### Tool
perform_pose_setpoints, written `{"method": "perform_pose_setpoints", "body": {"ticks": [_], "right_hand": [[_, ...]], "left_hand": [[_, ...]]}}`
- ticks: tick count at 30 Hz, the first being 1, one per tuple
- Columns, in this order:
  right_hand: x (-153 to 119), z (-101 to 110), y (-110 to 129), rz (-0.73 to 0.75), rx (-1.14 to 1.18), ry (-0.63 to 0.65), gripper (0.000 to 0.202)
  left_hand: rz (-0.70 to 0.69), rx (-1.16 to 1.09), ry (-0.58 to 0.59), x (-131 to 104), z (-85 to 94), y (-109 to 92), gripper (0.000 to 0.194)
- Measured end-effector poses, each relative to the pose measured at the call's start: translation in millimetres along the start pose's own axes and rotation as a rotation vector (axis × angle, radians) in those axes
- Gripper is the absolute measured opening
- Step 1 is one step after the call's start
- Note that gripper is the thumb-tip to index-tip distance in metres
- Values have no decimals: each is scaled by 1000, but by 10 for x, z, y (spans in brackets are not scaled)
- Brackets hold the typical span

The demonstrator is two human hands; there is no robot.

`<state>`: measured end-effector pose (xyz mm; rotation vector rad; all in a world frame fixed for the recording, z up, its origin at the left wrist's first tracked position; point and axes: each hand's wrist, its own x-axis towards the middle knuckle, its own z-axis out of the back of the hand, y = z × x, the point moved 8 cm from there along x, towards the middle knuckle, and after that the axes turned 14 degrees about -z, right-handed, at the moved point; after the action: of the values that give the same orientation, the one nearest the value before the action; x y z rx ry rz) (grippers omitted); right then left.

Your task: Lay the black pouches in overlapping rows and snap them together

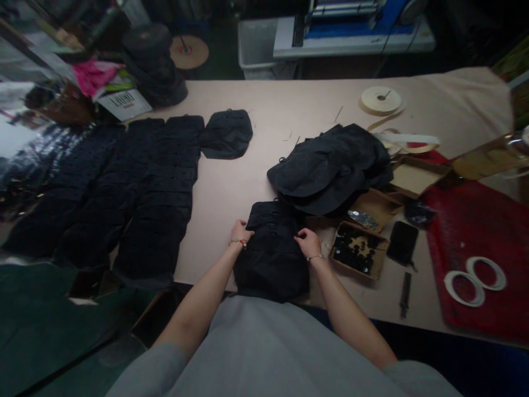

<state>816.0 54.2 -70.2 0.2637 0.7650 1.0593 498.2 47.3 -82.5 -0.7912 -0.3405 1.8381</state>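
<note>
A black fabric piece (270,259) with small dark rings down its upper middle lies flat at the table's near edge, right in front of me. My left hand (241,232) is closed at its left edge, thumb over the cloth. On the opposite edge, my right hand (309,242) pinches the fabric between thumb and fingers. Just beyond is a heap of similar black pieces (330,165), partly overlapping the top right of the one I hold. Close to my right hand stands a cardboard box (378,270) of small black parts.
Rows of black fabric pieces (152,209) cover the left side, with a single piece (227,132) beyond. To the right are a tape roll (374,101), an open box with metal bits (382,212), a black phone-like case (403,242), a red sheet (475,237) and two white rings (465,302).
</note>
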Motion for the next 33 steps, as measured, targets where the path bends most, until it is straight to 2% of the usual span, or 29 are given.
{"method": "perform_pose_setpoints", "body": {"ticks": [3,6,8,12,15,19,23,29,33], "right_hand": [[-29,-54,28,-5,12,-6,7],[-87,-75,99,35,51,-56,9],[-105,-109,159,55,99,-76,11],[-53,-283,393,55,215,-94,17],[38,-461,769,79,305,-143,26],[273,-670,1493,143,419,-170,36],[647,-639,2426,295,454,-204,36],[1168,-173,4062,546,459,-260,34],[1507,205,5009,629,539,-248,38]], "left_hand": [[-56,0,93,49,-23,-88,28],[-175,43,16,95,102,-216,16],[-235,22,-14,133,178,-227,13],[-249,-178,14,292,329,19,12],[-265,-343,14,514,559,238,17],[-319,-544,-66,986,1088,355,24],[-393,-723,-89,1644,1720,253,28],[-548,-802,-201,2737,2802,-191,31],[-630,-827,-299,3303,3567,-572,39]]}}
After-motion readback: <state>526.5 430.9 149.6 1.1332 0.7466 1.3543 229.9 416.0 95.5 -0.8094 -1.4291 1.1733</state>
